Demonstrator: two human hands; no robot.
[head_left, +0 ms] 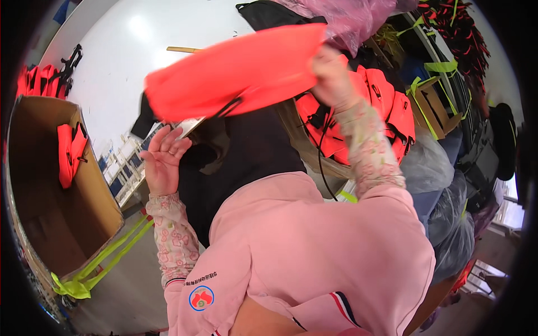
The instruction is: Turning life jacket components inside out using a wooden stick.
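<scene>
My right hand (330, 75) is closed on the right end of a long, bright orange-red fabric piece (235, 73). The piece is raised over the table, blurred by motion, with a dark cord on its lower edge and a black flap (144, 117) at its left end. Below that end, my left hand (167, 159) has its palm up and fingers apart, holding nothing. Just right of my lap, a pile of similar orange-red pieces (386, 106) with black cords and fittings fills an open container.
On the left stands a deep cardboard box (84, 218) with an orange-red piece (70, 154) inside and yellow-green straps (106, 260) by it. A white table (117, 67) lies ahead, with a yellowish stick (182, 49). Pink plastic (358, 22) and clear bags (448, 207) are at right.
</scene>
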